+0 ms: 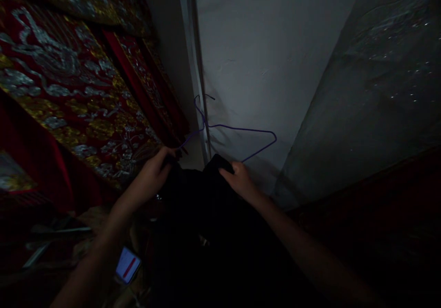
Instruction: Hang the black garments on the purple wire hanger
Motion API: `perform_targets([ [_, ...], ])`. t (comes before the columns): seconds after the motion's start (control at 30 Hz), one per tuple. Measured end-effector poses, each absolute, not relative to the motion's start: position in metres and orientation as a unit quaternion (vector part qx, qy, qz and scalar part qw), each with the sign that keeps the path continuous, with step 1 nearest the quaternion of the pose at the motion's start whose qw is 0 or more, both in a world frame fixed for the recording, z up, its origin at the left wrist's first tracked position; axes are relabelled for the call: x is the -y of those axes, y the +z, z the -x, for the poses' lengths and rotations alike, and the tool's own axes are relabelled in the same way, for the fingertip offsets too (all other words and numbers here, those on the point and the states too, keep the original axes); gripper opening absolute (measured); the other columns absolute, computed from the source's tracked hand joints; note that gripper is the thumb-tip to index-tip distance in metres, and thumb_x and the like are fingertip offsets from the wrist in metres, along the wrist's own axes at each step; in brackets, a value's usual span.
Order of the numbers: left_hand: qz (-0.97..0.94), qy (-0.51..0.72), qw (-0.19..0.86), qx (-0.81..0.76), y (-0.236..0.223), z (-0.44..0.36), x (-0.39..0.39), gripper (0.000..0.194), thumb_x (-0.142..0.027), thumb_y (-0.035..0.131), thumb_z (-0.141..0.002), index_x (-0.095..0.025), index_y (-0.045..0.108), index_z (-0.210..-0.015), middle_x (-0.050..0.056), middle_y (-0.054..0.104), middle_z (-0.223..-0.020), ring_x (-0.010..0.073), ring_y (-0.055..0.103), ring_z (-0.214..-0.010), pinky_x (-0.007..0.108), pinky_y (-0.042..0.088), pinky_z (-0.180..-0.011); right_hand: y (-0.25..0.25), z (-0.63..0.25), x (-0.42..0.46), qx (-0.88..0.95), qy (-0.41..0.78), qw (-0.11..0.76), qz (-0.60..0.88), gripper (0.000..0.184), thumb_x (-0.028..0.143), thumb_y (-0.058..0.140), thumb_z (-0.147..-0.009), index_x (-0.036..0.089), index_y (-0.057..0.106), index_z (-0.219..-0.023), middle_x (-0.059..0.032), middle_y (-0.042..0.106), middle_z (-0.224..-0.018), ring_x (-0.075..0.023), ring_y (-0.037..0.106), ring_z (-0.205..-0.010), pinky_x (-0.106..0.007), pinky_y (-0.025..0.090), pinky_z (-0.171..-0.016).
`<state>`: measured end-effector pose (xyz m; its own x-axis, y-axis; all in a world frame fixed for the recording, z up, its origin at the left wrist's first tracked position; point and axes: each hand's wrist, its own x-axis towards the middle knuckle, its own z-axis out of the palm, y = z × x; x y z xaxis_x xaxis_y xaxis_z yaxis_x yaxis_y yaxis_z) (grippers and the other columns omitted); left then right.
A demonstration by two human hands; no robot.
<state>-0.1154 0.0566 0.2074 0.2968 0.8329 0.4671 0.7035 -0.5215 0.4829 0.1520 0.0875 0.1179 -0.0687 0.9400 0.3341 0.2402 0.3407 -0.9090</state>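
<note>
A black garment (pixel 213 207) hangs between my two hands; its kind is hard to make out in the dim light. My left hand (pixel 160 165) is closed on the garment's upper left edge, close to the left arm of a thin purple wire hanger (pixel 241 128). Closed on the upper right edge is my right hand (pixel 239 177), just below the hanger's lower right bar. The hanger's hook rises beside a narrow upright strip on the wall. Where the garment meets the hanger is partly hidden by my hands and the cloth.
Red cloth with gold and silver embroidery (pixel 86 92) drapes along the left. A pale wall (pixel 268 59) stands ahead, with an upright strip (pixel 191 32) on it. Shiny clear sheeting (pixel 379 92) covers the right side. A lit phone (pixel 128 265) lies at lower left.
</note>
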Motion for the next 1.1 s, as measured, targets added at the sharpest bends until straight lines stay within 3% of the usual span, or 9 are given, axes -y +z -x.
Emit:
perform_targets([
  [0.17,-0.810,0.355,0.105,-0.454,0.209,0.096,-0.074,0.049,-0.014,0.045,-0.083,-0.017,0.055,-0.131,0.008,0.071,-0.117,0.0231,0.065,-0.112,0.039,0.047,-0.103,0.122,-0.157,-0.077,0.692,0.317,0.523,0.384,0.018,0.030,0.056,-0.081,0.018,0.069,-0.083,-0.0034,0.071,-0.079,-0.0195,0.065,-0.076,-0.029,0.052,-0.070],
  [0.27,-0.815,0.340,0.135,-0.449,0.210,0.107,-0.082,0.040,-0.020,0.047,-0.086,-0.018,0.065,-0.122,0.008,0.072,-0.117,0.0250,0.066,-0.110,0.040,0.048,-0.103,0.131,-0.189,-0.074,0.677,0.202,0.591,0.389,0.038,0.024,0.057,-0.084,0.022,0.065,-0.121,-0.0084,0.069,-0.121,-0.0226,0.067,-0.104,-0.036,0.053,-0.092],
  [0.33,-0.811,0.339,0.164,-0.448,0.213,0.116,-0.085,0.034,-0.027,0.052,-0.088,-0.018,0.069,-0.115,0.007,0.074,-0.113,0.0257,0.068,-0.106,0.039,0.050,-0.100,0.139,-0.219,-0.078,0.619,0.138,0.642,0.432,0.060,0.025,0.061,-0.084,0.024,0.048,-0.142,-0.0112,0.061,-0.135,-0.0230,0.068,-0.101,-0.037,0.055,-0.087],
  [0.4,-0.805,0.332,0.201,-0.449,0.217,0.122,-0.086,0.032,-0.037,0.058,-0.088,-0.018,0.072,-0.110,0.006,0.075,-0.107,0.0250,0.069,-0.099,0.037,0.053,-0.093,0.149,-0.250,-0.090,0.581,0.112,0.643,0.486,0.073,0.028,0.065,-0.082,0.023,0.039,-0.150,-0.0119,0.067,-0.122,-0.0227,0.069,-0.086,-0.035,0.057,-0.072],
  [0.53,-0.788,0.315,0.265,-0.457,0.223,0.123,-0.087,0.036,-0.048,0.065,-0.084,-0.019,0.072,-0.103,0.004,0.076,-0.097,0.0224,0.070,-0.086,0.031,0.057,-0.078,0.173,-0.289,-0.122,0.666,0.133,0.509,0.529,0.032,0.036,0.065,-0.081,0.018,0.073,-0.106,-0.0048,0.071,-0.077,-0.0208,0.064,-0.066,-0.030,0.048,-0.055],
  [0.6,-0.779,0.321,0.286,-0.457,0.223,0.123,-0.087,0.037,-0.051,0.066,-0.083,-0.018,0.072,-0.100,0.004,0.075,-0.096,0.0221,0.069,-0.086,0.030,0.057,-0.076,0.183,-0.293,-0.133,0.671,0.132,0.495,0.537,0.025,0.039,0.068,-0.077,0.017,0.074,-0.086,-0.0024,0.067,-0.064,-0.0185,0.060,-0.058,-0.027,0.043,-0.050],
  [0.8,-0.769,0.335,0.314,-0.445,0.216,0.133,-0.085,0.038,-0.051,0.070,-0.081,-0.019,0.072,-0.100,0.005,0.074,-0.101,0.0229,0.068,-0.092,0.031,0.057,-0.080,0.188,-0.284,-0.143,0.651,0.074,0.517,0.551,0.061,0.039,0.072,-0.076,0.016,0.062,-0.131,-0.0023,0.070,-0.070,-0.0174,0.059,-0.057,-0.028,0.045,-0.054],
  [0.93,-0.773,0.333,0.303,-0.447,0.216,0.137,-0.083,0.038,-0.052,0.070,-0.081,-0.019,0.073,-0.099,0.004,0.074,-0.099,0.0221,0.069,-0.089,0.029,0.057,-0.077,0.183,-0.281,-0.155,0.711,0.125,0.481,0.497,0.038,0.041,0.065,-0.080,0.016,0.076,-0.106,-0.0092,0.076,-0.095,-0.0227,0.069,-0.084,-0.033,0.052,-0.074],
  [1.1,-0.756,0.376,0.211,-0.492,0.213,0.149,-0.089,0.045,-0.058,0.068,-0.081,-0.018,0.071,-0.102,0.006,0.073,-0.101,0.0237,0.067,-0.092,0.031,0.055,-0.080,0.187,-0.292,-0.149,0.701,0.246,0.429,0.514,0.041,0.055,0.070,-0.074,0.015,0.077,-0.077,-0.0053,0.073,-0.071,-0.0224,0.067,-0.066,-0.031,0.050,-0.059],
])
